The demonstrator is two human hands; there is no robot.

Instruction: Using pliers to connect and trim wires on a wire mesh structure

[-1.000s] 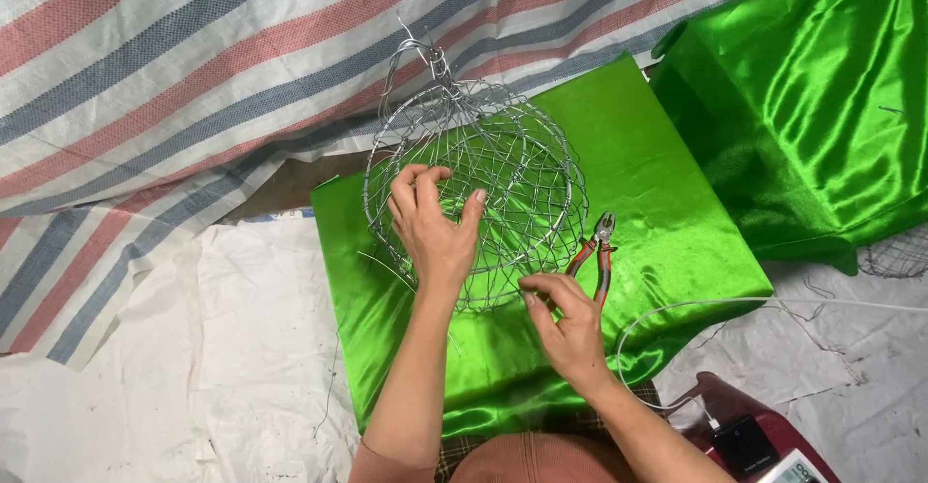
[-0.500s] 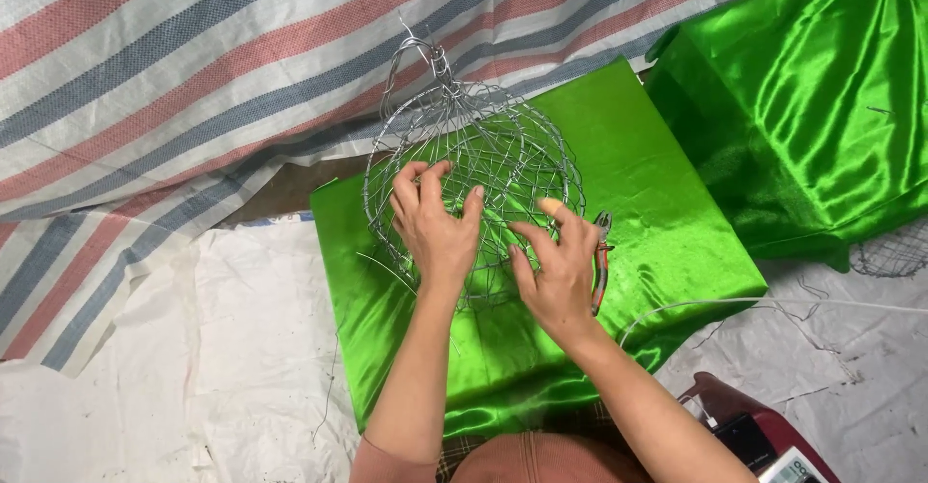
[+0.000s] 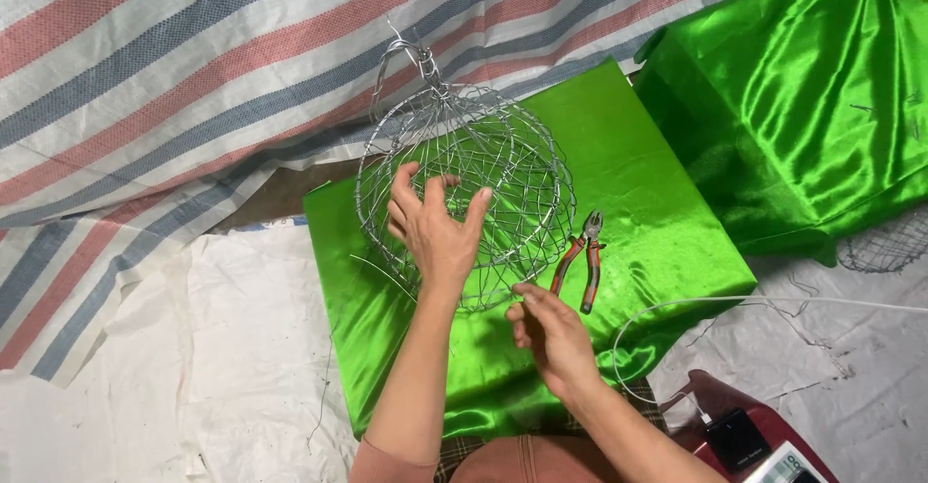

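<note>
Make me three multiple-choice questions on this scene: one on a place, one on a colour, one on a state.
1. Where do the red-handled metal pliers lie?
A. on the shiny green satin cloth
B. in the right hand
C. inside the frame

2. What colours stripe the woven plastic tarp?
A. yellow, black
B. red, blue, white
C. plain green

3. What does the left hand do?
A. hangs free
B. holds the pliers
C. grips the round silver wire mesh frame

A: the pliers rest on the cloth, untouched. B: those stripes show. C: its fingers spread on the mesh.
</note>
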